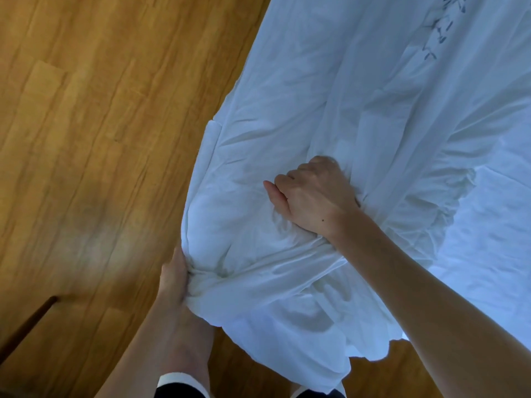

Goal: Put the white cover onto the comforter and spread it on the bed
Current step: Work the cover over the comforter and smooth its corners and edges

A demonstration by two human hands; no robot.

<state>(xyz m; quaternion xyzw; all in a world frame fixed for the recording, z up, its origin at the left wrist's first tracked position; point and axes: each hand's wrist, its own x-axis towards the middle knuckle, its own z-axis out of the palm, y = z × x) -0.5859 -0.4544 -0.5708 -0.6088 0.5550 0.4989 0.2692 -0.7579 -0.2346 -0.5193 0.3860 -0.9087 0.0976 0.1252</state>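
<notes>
So the white cover [359, 110] is taking up most of the view from 12 round to 5 o'clock, draped over the bed edge and hanging down toward the wood floor [86, 139] at 9. The comforter [211, 145] seems to be inside already; a padded edge is peeking out around 10 o'clock of the bundle.

The left hand [175, 282] is bunching a corner down at 7 o'clock, fingers wrapped tight round a wad of fabric. The right hand [313, 193], dead centre, is clenching a fistful of cover too, possibly filling as well, can't tell.

The risk, I reckon: if only the cover is getting gripped, a shake is going to slide the comforter corner loose inside and leave it lumpy. Also the low hem near 6 o'clock is dangling close to the floor.
</notes>
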